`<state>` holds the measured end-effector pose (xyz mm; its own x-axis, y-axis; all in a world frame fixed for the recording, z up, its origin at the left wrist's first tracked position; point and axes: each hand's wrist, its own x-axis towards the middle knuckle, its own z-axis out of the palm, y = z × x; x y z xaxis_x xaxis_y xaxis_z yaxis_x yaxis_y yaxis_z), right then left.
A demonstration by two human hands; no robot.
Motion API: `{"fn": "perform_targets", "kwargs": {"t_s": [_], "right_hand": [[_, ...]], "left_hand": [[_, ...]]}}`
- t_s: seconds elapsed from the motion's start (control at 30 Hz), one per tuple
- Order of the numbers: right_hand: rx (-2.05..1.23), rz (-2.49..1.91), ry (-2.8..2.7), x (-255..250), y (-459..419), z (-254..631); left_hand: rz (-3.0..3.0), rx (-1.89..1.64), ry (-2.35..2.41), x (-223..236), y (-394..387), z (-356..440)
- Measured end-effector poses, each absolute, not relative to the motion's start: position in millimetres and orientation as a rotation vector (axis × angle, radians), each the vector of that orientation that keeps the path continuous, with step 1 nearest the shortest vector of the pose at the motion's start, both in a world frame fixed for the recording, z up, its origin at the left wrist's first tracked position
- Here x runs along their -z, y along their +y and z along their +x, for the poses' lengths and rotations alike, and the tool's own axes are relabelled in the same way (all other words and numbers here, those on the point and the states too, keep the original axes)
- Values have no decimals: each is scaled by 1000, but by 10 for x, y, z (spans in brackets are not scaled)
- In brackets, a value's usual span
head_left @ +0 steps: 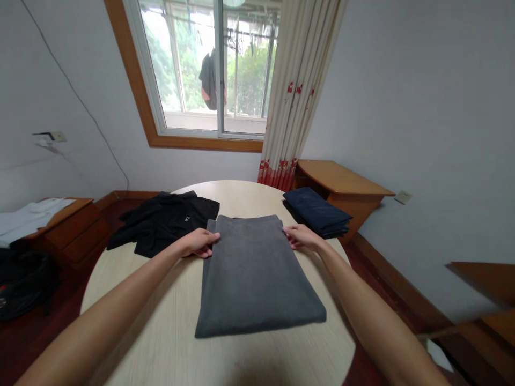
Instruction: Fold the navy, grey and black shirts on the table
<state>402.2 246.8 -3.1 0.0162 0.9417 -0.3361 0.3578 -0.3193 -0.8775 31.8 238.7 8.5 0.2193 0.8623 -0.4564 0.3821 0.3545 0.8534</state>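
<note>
A grey folded garment (pixel 257 273), its exact kind hidden by the folds, lies flat in the middle of the round table (pixel 161 316). At its far left edge my left hand (pixel 200 242) pinches the cloth between thumb and fingers. My right hand (pixel 300 236) grips the far right edge in the same way. Beyond my left hand a black shirt (pixel 169 220) with a small white mark is spread loosely. Past my right hand, a stack of dark folded clothes (pixel 317 210) sits near the table's right edge, navy on top.
A wooden desk (pixel 341 179) stands behind the table at the right, beside a curtain (pixel 300 91) and a window (pixel 217 69). On the left are a low wooden cabinet (pixel 76 230) with white papers or cloth on it and a black bag (pixel 26 281).
</note>
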Motion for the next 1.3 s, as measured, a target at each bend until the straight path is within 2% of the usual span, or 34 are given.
{"fn": "perform_targets", "kwargs": {"t_s": [0.13,0.27,0.67,0.83,0.97,1.13,1.3], "right_hand": [[-1183,-1625,-1177,246,2787,3913],[-1133,-1548,-1195,404,2876,3916],[-1070,-1287,-1179,421,2825,3936],[-931,-1384,-1310,481,2851,3936],[-780,-1414,-1472,468,2883,3908],[-827,-1412,-1530,411,2859,3886],[-825,-1396,-1462,403,2815,3893]], "left_hand": [[1065,-645,1362,-76,2788,370],[1016,-646,1300,13,2920,329],[935,-868,1215,135,2777,345],[950,-980,1310,175,2764,424],[955,-928,1264,115,2812,412],[873,-713,1260,-2,2970,432],[888,-808,1225,-22,3015,504]]}}
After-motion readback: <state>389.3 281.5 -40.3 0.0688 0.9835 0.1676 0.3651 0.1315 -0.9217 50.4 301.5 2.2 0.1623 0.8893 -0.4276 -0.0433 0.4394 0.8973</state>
